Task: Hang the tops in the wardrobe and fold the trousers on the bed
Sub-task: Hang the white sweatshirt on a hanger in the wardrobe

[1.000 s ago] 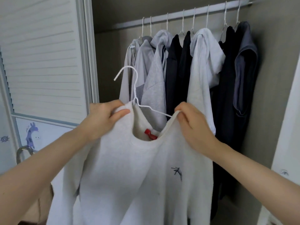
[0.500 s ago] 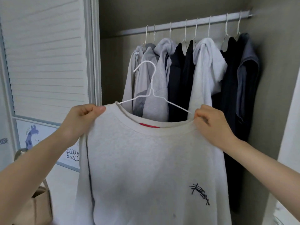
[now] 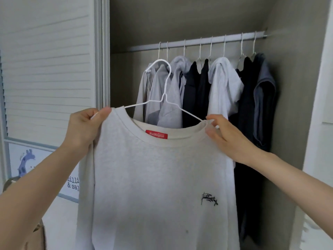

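Here, in the head view, a pale grey marl long-sleeved sweatshirt with a red neck label (image 3: 158, 177) is held up in front of the open wardrobe, already threaded on a thin white wire hanger (image 3: 164, 98). The left hand (image 3: 84, 129) pinches the left shoulder seam together with the hanger's end; the right hand (image 3: 228, 136) pinches the right side of the collar where the wire runs in. The hook stands free, below the silver wardrobe rail (image 3: 198, 42), which already carries a row of grey, white and dark hanging tops (image 3: 207, 91).

The step in hand looks like hanging this top. Next, I judge, the hook must be raised over the rail, probably at the bare stretch left of the row.
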### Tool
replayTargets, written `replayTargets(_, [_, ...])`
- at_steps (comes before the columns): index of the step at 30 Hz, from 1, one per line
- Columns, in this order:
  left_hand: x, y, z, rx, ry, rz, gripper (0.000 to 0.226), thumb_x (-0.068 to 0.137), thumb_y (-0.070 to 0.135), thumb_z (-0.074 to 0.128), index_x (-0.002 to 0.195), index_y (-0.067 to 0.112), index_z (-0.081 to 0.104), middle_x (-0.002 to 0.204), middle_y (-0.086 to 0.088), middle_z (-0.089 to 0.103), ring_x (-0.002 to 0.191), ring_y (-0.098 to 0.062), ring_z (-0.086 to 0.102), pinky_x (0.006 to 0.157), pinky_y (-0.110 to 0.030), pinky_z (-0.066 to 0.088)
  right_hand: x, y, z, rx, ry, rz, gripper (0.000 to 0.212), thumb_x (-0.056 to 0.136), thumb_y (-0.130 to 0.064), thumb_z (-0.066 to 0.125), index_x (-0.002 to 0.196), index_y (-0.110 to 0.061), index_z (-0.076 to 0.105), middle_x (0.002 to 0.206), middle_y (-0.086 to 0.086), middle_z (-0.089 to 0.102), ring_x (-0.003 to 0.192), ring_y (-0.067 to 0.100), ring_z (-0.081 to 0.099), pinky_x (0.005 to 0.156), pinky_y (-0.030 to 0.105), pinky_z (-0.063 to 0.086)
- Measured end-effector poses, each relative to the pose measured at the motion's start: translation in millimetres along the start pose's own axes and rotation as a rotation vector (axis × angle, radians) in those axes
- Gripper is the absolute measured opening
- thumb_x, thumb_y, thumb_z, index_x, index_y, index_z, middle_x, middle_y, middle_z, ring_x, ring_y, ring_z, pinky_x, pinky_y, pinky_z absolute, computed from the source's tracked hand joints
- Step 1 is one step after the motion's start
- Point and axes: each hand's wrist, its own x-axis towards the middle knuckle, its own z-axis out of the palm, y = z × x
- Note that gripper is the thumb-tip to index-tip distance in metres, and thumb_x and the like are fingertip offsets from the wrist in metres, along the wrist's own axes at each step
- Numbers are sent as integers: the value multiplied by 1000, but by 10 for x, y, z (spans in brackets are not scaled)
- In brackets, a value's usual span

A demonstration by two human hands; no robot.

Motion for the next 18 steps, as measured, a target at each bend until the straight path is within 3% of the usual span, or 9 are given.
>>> replayTargets(3, [56, -72, -4, -37, -47, -21, 53, 81, 55, 68, 59, 8, 55, 50, 4, 45, 58, -13, 41, 61, -30, 36, 21, 35, 37, 54, -80, 60, 21, 99, -40, 39, 93, -28, 55, 80, -14, 56, 73, 5, 53, 64, 18, 43])
replayTargets(5, [119, -113, -16, -19, -59, -2, 54, 83, 54, 68, 59, 7, 56, 50, 3, 48, 55, -11, 43, 59, -30, 37, 44, -32, -41, 225, -138, 79, 29, 99, -29, 46, 73, -24, 56, 66, -13, 51, 65, 6, 47, 60, 20, 39])
replayTargets(6, [161, -116, -17, -5, -66, 9, 53, 84, 53, 67, 58, 8, 57, 50, 4, 49, 53, -10, 43, 58, -29, 38, 52, -77, -111, 376, -227, 114, 30, 99, -28, 49, 72, -23, 61, 68, -11, 55, 67, 8, 51, 64, 23, 42])
replayTargets(9, [302, -143, 45, -7, -122, 37, 50, 88, 49, 65, 61, 6, 61, 54, -4, 53, 56, -14, 46, 57, -29, 40, 69, -237, -322, 860, -432, 243, 30, 94, -27, 54, 102, -4, 71, 103, 16, 71, 93, 25, 68, 79, 30, 55])
replayTargets(12, [462, -187, 222, 10, -173, 42, 50, 92, 47, 59, 77, 0, 66, 74, -22, 62, 65, -21, 53, 63, -31, 44, 229, -412, -432, 982, -297, 284, 31, 81, -28, 61, 93, -4, 76, 96, 18, 73, 85, 25, 72, 71, 30, 58])
replayTargets(15, [655, -192, 479, 114, -216, 33, 42, 97, 47, 49, 91, 8, 64, 88, -10, 65, 85, -24, 60, 72, -29, 45, 453, -624, -511, 961, -123, 329, 28, 87, -26, 61, 75, -9, 79, 78, 11, 74, 69, 21, 72, 60, 27, 57])
replayTargets(18, [808, -151, 670, 204, -291, 15, 36, 102, 40, 41, 126, 17, 56, 122, -7, 61, 107, -24, 55, 92, -36, 42, 653, -816, -538, 900, -71, 334, 34, 94, -26, 57, 71, -8, 76, 73, 9, 71, 63, 19, 70, 56, 25, 56])
